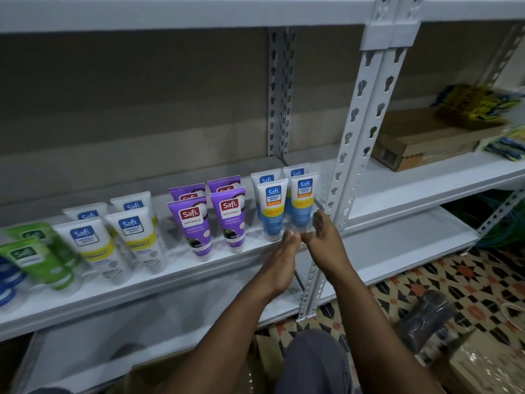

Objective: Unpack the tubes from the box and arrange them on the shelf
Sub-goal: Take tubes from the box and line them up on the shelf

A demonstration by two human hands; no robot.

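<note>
Rows of Safi tubes stand cap-down on the white shelf: green tubes at the far left, then white and yellow tubes, purple tubes and blue and white tubes. Both hands meet at the foot of the rightmost front blue tube. My left hand touches its clear cap with straight fingertips. My right hand holds the cap end, thumb up along the tube's right side. Part of a brown cardboard box shows under my left forearm.
A white slotted upright stands just right of the blue tubes. The neighbouring shelf bay holds a flat cardboard box and yellow and blue packets. A lower shelf lies beneath. A plastic-wrapped bundle sits on the patterned floor.
</note>
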